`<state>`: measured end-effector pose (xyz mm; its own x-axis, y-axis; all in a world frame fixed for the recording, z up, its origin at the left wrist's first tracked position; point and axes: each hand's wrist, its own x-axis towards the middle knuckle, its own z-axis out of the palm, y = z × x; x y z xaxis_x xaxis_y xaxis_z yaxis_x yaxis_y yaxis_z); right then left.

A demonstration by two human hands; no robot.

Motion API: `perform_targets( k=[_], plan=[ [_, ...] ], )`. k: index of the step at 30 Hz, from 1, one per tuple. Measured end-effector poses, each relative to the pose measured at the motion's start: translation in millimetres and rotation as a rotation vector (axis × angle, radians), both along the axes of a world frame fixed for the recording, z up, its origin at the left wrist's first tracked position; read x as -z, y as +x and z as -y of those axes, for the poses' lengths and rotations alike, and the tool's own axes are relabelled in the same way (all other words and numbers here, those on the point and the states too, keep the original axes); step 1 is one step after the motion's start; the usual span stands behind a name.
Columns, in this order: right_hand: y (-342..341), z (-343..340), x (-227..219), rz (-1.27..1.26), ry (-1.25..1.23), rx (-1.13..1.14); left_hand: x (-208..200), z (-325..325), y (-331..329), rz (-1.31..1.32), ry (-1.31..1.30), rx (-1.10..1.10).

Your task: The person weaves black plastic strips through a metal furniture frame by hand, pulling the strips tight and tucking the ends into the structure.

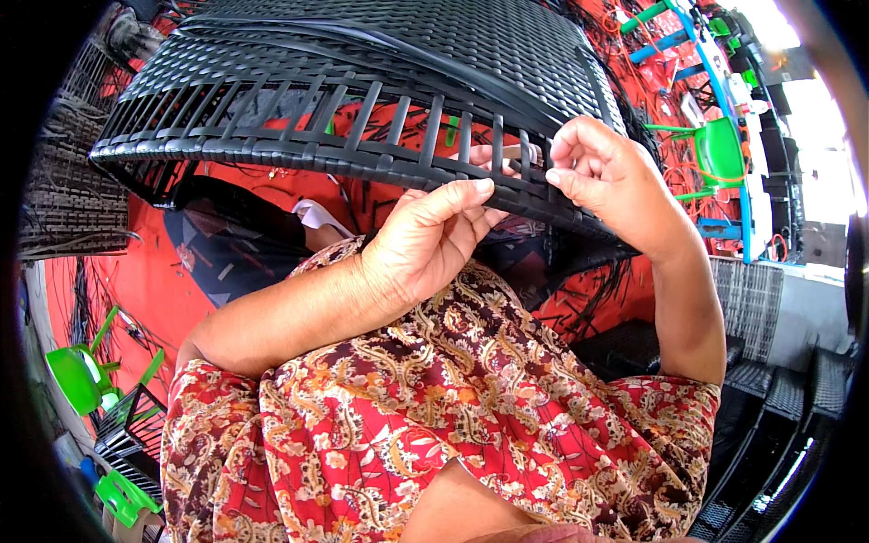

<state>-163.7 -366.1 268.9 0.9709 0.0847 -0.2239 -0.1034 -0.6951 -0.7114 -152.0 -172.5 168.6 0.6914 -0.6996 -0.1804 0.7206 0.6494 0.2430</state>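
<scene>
A black woven rattan-style furniture piece [471,45] lies tilted across my lap, its tightly woven face on the far side. Along its near side runs a row of open slats, bordered by a strip-wrapped rim [272,152]. My left hand [421,235] is closed on this rim right of the middle, thumb on top and some fingers reaching behind the slats. Just to the right, my right hand [611,181] is held at the rim's right end with fingers curled and thumb and forefinger close together. Whatever it pinches is too small to make out.
Black strip offcuts [588,299] litter the red floor [100,271]. Woven panels [68,181] are stacked at the left. Green plastic seats stand at the right [720,154] and lower left [74,380]. Dark woven furniture [769,389] sits at the lower right.
</scene>
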Motion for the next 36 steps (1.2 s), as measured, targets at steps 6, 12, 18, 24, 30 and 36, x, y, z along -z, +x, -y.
perform_targets(
  k=[6, 12, 18, 24, 30, 36],
  plan=[
    [10, -13, 8, 0.394, -0.186, -0.297, 3, 1, 1, -0.058, 0.033, -0.015],
    [17, -15, 8, 0.373, -0.154, -0.337, 0, -14, 3, -0.004, 0.043, -0.019],
    [30, -37, -6, -0.025, 0.305, -0.174, -5, -27, 11, 0.026, 0.040, -0.052],
    [31, -13, -2, -0.155, 0.282, -0.001, -4, -22, 9, 0.012, 0.124, -0.081],
    [32, -23, 1, -0.160, 0.228, -0.073, -4, -23, 9, -0.009, 0.052, -0.059],
    [23, -28, 9, 0.013, 0.111, -0.116, -2, -20, 5, -0.074, 0.009, -0.125]
  ],
)
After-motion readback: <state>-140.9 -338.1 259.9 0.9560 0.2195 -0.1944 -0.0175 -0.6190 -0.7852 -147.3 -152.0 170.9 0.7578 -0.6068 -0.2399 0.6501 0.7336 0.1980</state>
